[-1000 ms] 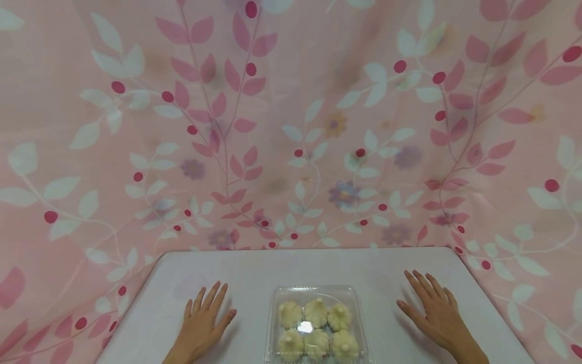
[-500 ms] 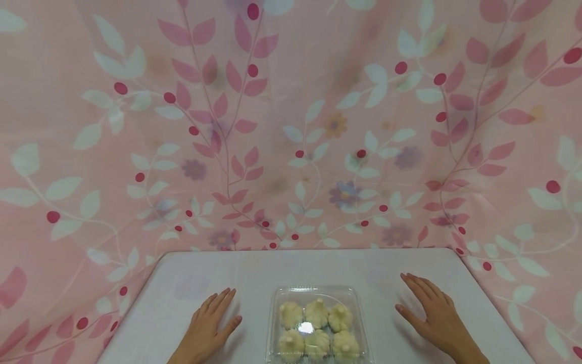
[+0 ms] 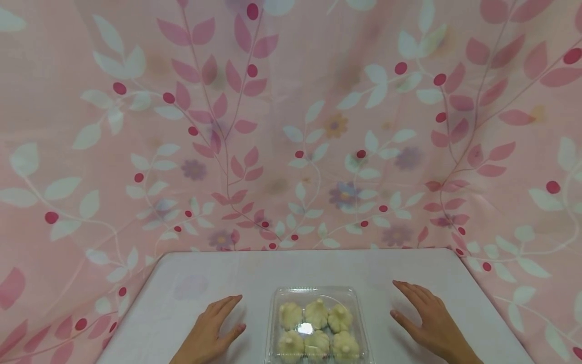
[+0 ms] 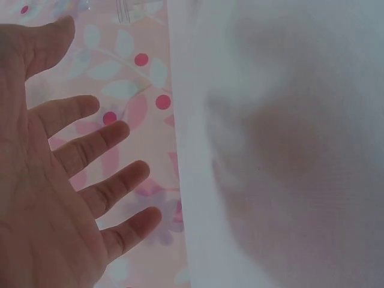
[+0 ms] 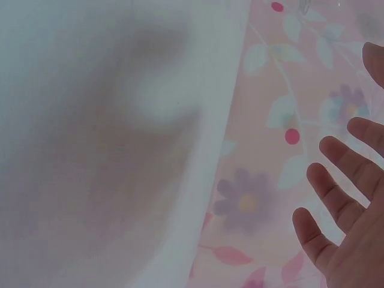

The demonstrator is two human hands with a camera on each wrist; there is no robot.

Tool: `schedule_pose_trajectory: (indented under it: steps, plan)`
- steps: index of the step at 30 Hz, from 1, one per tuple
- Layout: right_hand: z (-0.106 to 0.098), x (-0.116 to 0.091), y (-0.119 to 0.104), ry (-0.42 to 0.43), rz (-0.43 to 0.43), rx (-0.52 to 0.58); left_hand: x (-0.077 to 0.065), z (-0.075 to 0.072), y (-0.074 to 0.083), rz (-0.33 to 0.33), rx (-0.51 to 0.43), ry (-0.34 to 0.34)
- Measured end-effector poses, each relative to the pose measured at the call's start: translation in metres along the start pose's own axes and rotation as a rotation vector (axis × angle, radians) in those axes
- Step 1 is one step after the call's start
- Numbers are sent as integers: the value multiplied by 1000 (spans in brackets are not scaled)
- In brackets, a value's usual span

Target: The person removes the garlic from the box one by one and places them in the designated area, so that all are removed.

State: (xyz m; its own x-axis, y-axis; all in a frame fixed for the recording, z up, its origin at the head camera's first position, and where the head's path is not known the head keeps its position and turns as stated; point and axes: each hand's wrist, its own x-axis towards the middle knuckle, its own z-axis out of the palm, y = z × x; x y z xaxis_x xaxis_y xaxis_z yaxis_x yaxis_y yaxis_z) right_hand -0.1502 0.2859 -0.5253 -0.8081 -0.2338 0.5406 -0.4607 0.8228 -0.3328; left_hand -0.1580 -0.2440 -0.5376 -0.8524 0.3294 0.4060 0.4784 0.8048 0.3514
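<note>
We see the right hand (image 5: 363, 234) at the right edge, palm showing, its fingers (image 5: 335, 195) spread and the thumb (image 5: 375, 63) partly cut off. Behind it we see pink cloth (image 5: 243, 120) with leaves (image 5: 231, 255), red dots (image 5: 292, 137) and purple flowers (image 5: 231, 204); to our left, a white surface (image 5: 48, 120) bears a blurred shadow (image 5: 138, 162).

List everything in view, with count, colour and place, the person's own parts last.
Clear plastic rectangular box: one, transparent, front middle of the tabletop
Lobed, garlic-like pieces: six, pale yellow, inside the box in two rows of three
Smooth, flat tabletop: one, white, beneath the box
Leaf-and-flower patterned backdrop: one, pink, behind the tabletop
Left grip, a bare hand: one, left of the box, apart
Right grip, a bare hand: one, right of the box, apart
</note>
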Motion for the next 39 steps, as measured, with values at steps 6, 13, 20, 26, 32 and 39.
schedule_pose_trajectory:
  steps: [6,13,20,26,32,39]
  plan:
    - [4,-3,-4,15,-54,15,-2,-2,3,-11,-44,-67]
    - [7,-4,-11,-5,-78,15,-3,-2,9,-6,-112,-121]
    - [8,-5,-18,0,-118,10,-3,-5,14,4,-145,-186]
    - [8,-6,-21,-20,-147,43,-2,-10,18,-46,-228,-290]
    - [9,-8,-24,-58,-134,72,-1,-12,21,-58,-315,-357]
    - [11,-11,-28,-107,-113,69,-1,-10,22,-33,-395,-393]
